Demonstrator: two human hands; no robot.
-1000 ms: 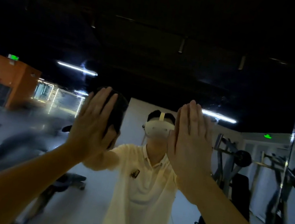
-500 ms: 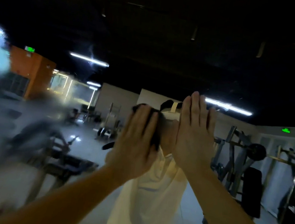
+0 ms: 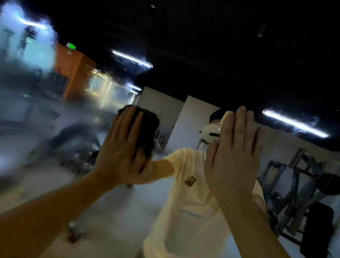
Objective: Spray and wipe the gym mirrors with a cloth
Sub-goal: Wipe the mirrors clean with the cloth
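The gym mirror fills the whole view, and its left part is fogged and streaked with spray. My left hand lies flat with straight fingers and presses a dark cloth against the glass at mid height. To its right, my right hand is also flat, palm on the mirror, holding nothing. Between and behind the hands the glass reflects a person in a pale yellow shirt. No spray bottle is in view.
The mirror reflects a dim gym: a weight rack with a barbell on the right, blurred machines on the left, ceiling strip lights, an orange wall. A vertical seam between mirror panels cannot be made out now.
My left hand slid the cloth right across the glass toward my right hand, then back left a little. My right hand stayed flat on the mirror. The view shifted.
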